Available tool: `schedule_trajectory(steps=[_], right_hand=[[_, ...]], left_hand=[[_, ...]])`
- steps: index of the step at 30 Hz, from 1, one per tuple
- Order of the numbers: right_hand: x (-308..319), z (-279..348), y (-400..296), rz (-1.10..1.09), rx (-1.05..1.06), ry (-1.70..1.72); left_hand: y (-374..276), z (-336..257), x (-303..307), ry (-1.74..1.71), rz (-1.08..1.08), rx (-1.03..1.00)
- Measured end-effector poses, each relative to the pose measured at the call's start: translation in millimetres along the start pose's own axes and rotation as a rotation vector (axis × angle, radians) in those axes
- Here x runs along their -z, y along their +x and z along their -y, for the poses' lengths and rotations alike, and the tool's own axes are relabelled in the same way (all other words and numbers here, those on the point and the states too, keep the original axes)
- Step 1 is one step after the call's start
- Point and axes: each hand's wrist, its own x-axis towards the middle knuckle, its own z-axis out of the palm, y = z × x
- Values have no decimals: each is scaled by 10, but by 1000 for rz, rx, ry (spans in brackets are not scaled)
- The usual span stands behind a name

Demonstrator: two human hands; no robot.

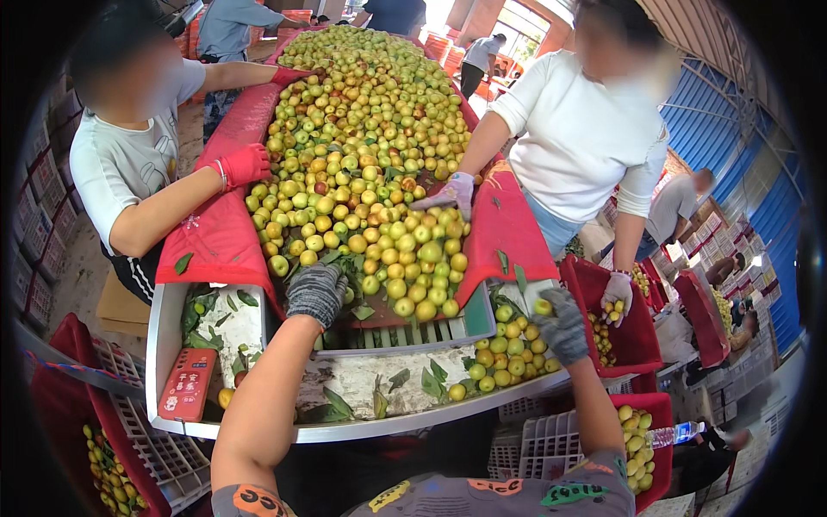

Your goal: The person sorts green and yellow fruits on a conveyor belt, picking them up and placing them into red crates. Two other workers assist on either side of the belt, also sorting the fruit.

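A long sorting table carries a heap of small green-yellow fruits (368, 174), which look like jujubes. My left hand (316, 294), in a grey knit glove, rests at the heap's near left edge, against leaves (352, 271) and fruit. Its fingers curl away from me, so its grip is hidden. At the right, my right hand (565, 326) wears a matching glove and holds one fruit (543, 307) at the fingertips. Just left of it, a pile of fruit (510, 352) lies in the right end of the white metal trough (362, 375).
A red case (189, 382) with writing lies at the trough's left end. Co-workers' gloved hands reach in from the left (244, 166) and right (449, 194). Red-lined crates (646, 342) stand at the right, another (71, 381) at the left. A plastic bottle (672, 435) lies on fruit.
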Motion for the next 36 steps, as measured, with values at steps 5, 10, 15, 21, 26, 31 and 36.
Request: schedule_trajectory(steps=[5, 10, 15, 21, 26, 31, 36], right_hand=[[514, -1236, -633, -389, -161, -114], [840, -1476, -558, -555, -320, -167], [980, -2022, -397, -466, -384, -639], [8, -202, 493, -200, 195, -137], [-996, 604, 874, 185, 203, 232], [-1756, 803, 1434, 489, 40, -276], [-2040, 807, 1751, 621, 84, -322]], left_hand=[[5, -28, -54, -17, -16, -32], [-22, 66, -106, -36, 19, 11], [17, 3, -93, -29, 45, -6], [-43, 116, -109, -29, 37, 17], [-12, 57, -104, -52, 26, -18], [6, 35, -77, 2, 97, -2], [13, 47, -128, 14, 73, -25]])
